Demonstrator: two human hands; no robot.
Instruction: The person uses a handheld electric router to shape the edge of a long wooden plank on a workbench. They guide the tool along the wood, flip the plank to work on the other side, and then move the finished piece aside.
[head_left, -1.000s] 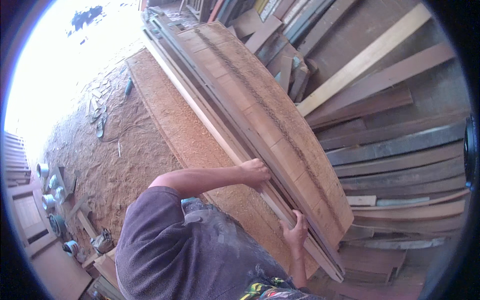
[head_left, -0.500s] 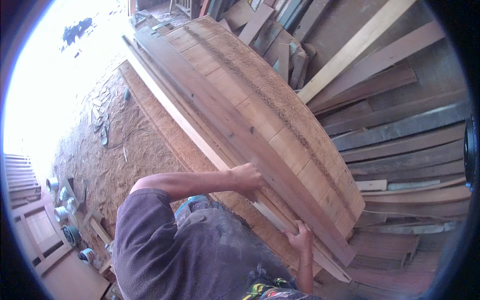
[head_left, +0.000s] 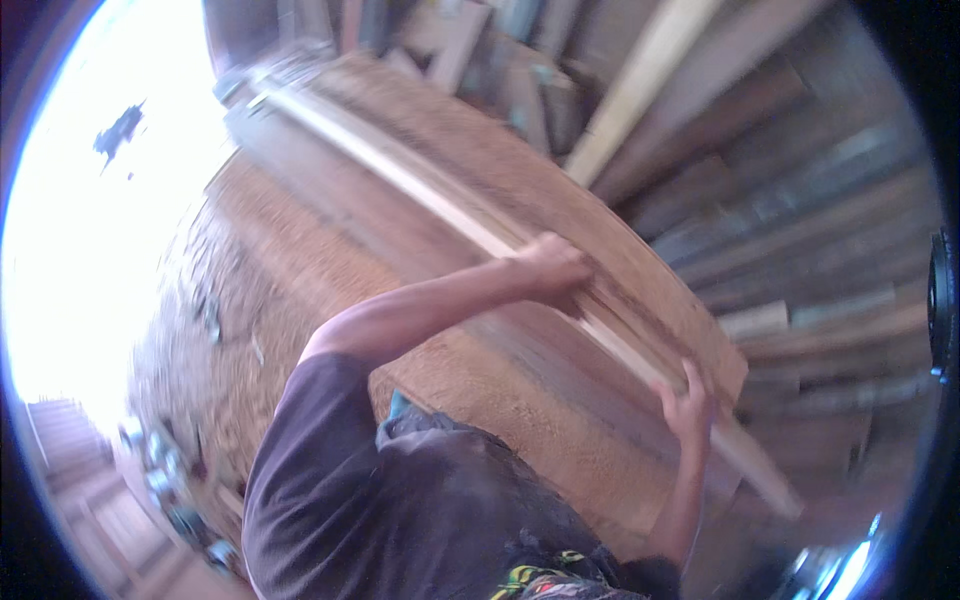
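Both of my hands are on a long, narrow wooden plank (head_left: 430, 196) with a pale edge, which runs slantwise from far left to near right. My left hand (head_left: 555, 268) is closed over it near the middle, fingers on the far side. Closer to its near right end, my right hand (head_left: 688, 408) grips the edge between thumb and fingers. A wide reddish-brown board (head_left: 345, 195) lies along the near side of the plank, partly behind my left forearm. Beneath them is a workbench (head_left: 480, 375) strewn with sawdust. Motion blurs the wood.
Stacked boards (head_left: 760, 225) fill the right side, with a pale beam (head_left: 640, 90) slanting among them. Several tins (head_left: 165, 475) stand at the lower left beside a panelled wooden piece (head_left: 125, 530). Bare ground (head_left: 270, 330) with scraps lies left of the bench.
The plank in my hands has moved away from me, from the near side of the brown board to its far side. Both hands have travelled with it, and the view has shifted.
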